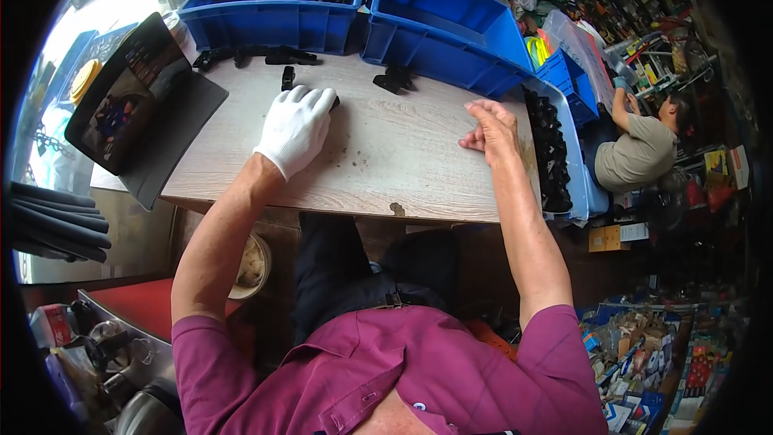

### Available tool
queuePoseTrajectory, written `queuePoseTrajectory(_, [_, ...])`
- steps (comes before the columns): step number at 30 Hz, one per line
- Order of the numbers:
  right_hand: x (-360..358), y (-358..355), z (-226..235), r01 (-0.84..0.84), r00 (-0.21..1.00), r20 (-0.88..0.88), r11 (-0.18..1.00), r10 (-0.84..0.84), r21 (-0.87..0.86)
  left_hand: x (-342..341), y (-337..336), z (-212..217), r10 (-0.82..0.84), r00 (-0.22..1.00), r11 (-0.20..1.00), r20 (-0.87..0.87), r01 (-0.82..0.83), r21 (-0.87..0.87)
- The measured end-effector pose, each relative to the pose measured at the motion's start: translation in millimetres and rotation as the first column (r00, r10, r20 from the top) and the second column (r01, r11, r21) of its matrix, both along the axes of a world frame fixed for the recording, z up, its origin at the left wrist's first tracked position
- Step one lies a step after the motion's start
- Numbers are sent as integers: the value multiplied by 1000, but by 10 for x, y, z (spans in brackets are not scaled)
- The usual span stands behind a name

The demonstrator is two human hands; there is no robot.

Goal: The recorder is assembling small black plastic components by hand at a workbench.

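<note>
My left hand (pixel 296 130), in a white knit glove, rests on the table with its fingers curled over a black part. Only a dark bit of that part shows beside the fingers; the rest is hidden. Just beyond the fingertips is a small black piece (pixel 287 77); whether it joins the held part I cannot tell. My bare right hand (pixel 493 130) hovers over the table's right side, fingers loosely bent and apart, with nothing visible in them. Between the hands, farther back, lies a small cluster of black parts (pixel 394 79).
Two blue bins stand along the back: one with black parts (pixel 274 24), one bare inside (pixel 451 20). More black parts (pixel 278 56) line the left bin's front. A tablet (pixel 129 113) stands at left. At right is a tub of black parts (pixel 551 153); a person (pixel 640 149) crouches beyond.
</note>
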State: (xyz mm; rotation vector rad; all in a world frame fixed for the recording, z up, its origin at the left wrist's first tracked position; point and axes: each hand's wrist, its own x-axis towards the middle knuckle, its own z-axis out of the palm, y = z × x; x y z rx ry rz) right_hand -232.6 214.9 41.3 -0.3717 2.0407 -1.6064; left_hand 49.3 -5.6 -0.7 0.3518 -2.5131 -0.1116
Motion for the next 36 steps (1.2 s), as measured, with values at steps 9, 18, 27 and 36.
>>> queuePoseTrajectory(9, [548,-817,-151,-217,960,-145,965,239,148,32,6,-60,28,994,1000,-102,-27,16])
queuePoseTrajectory(18, [735,-1168,-172,-121,914,-325,927,243,354,17,-31,-85,52,994,997,-97,-47,55])
queuePoseTrajectory(27, [855,-954,-213,-209,978,15,974,208,91,-47,-20,-96,182,932,823,-313,30,567])
queuePoseTrajectory(36, [1312,-801,-388,-202,962,105,919,251,-337,-507,388,-104,294,817,2,-496,518,855])
